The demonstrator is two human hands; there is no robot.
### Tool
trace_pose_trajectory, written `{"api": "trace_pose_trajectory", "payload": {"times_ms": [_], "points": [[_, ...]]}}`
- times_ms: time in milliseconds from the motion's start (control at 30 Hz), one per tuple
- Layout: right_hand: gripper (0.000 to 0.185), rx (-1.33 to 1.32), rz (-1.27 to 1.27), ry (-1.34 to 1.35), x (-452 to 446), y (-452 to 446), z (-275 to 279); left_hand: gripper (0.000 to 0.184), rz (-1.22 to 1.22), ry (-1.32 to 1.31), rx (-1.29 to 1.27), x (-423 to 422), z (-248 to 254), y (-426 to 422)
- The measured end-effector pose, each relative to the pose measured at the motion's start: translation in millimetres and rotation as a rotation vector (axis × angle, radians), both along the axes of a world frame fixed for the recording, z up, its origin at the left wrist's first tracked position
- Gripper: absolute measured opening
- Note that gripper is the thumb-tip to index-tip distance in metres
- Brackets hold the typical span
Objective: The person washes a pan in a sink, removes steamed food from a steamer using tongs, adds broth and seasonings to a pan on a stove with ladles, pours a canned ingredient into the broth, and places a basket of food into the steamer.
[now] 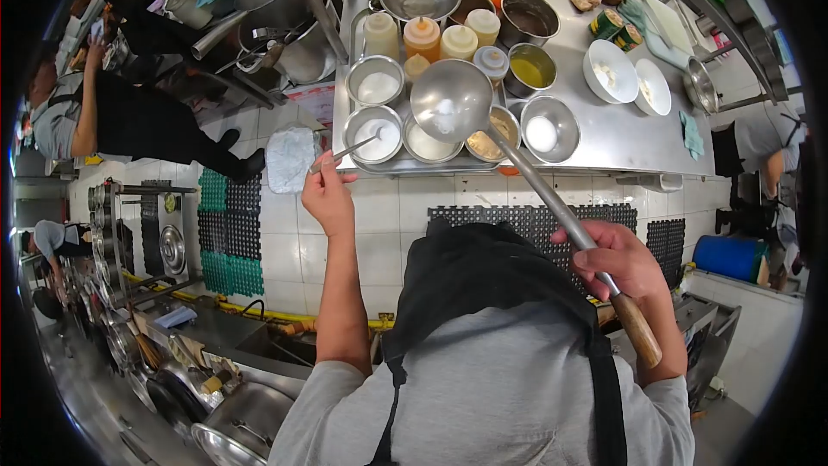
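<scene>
My left hand [329, 197] is closed on the handle of a small metal spoon [355, 146]. The spoon's tip is over or in a steel bowl [351, 152] of white powder; whether it touches the powder I cannot tell. In my right hand [614, 261] is a large steel ladle [448, 91] with a wooden handle end, my fingers wrapped round its shaft. Some white powder lies in the ladle's cup. The cup hangs above the front bowls, hiding part of a bowl of tan powder [488, 145] and a neighbouring bowl of white contents [431, 145].
Behind the ladle stand several squeeze bottles [422, 38] and a pot of yellow-green liquid [531, 69]. White bowls [611, 72] sit to the right on the steel table [569, 26]. Co-workers stand at far left [129, 112] and far right. Stove equipment [241, 414] is behind me.
</scene>
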State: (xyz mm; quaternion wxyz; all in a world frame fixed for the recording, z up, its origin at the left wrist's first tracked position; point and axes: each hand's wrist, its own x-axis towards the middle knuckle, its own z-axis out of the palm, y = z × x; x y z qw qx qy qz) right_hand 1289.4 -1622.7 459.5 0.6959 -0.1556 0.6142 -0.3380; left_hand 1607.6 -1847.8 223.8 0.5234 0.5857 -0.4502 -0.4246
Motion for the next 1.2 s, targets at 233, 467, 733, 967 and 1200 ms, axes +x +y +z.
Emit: {"api": "trace_pose_trajectory", "payload": {"times_ms": [233,467,733,967,1200], "points": [[0.035,0.056,0.044,0.034,-1,1,-6,0.031,0.075,0.13,-0.083,16,56,12],[0.038,-0.029,0.015,-0.215,4,-21,-21,0.027,-0.068,-0.137,-0.315,-7,92,21],[0.04,-0.085,-0.026,-0.1,-12,5,2,0.023,-0.323,-0.057,-0.321,-65,35,35],[0.039,0.001,-0.102,-0.018,-24,37,1,0.024,-0.327,-0.034,-0.175,-81,1,34],[0.036,0.038,-0.159,0.005,-35,60,-6,0.029,-0.191,0.017,0.038,-77,7,37]]}}
